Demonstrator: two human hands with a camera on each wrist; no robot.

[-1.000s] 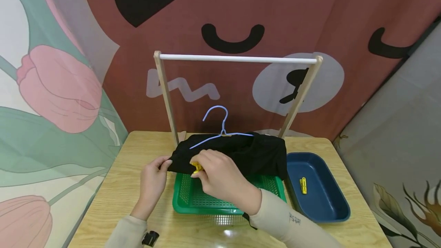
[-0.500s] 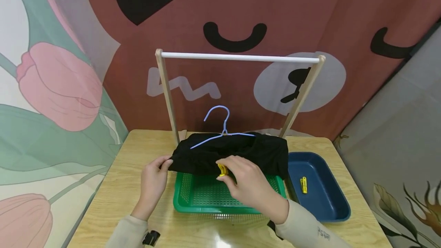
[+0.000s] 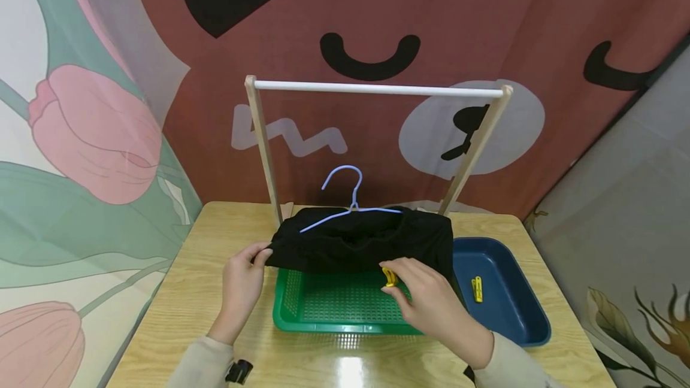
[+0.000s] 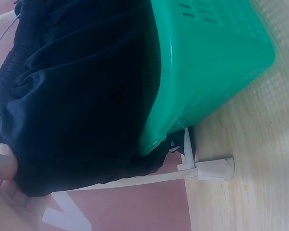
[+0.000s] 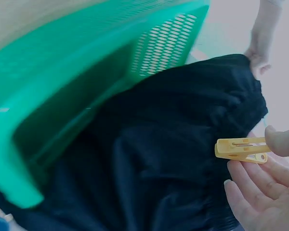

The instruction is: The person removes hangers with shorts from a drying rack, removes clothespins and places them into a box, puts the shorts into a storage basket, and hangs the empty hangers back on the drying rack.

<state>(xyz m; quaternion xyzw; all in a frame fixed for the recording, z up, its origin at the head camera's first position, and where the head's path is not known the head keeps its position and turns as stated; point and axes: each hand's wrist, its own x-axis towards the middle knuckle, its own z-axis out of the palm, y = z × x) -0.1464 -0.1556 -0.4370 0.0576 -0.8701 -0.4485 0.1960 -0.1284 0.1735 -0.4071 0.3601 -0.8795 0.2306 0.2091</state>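
Crowding black garment (image 3: 345,253): basket (image 3: 334,327), rack (image 3: 372,87), blue tray (image 3: 509,292).

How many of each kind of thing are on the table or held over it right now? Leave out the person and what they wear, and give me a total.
Yellow clothespins: 2 (one in the right hand, one in the blue tray)
Black garment: 1
Hanger: 1
Rack: 1
Green basket: 1
Blue tray: 1
Total: 7

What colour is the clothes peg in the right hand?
Yellow: the clothes peg in the right hand shows best in the right wrist view.
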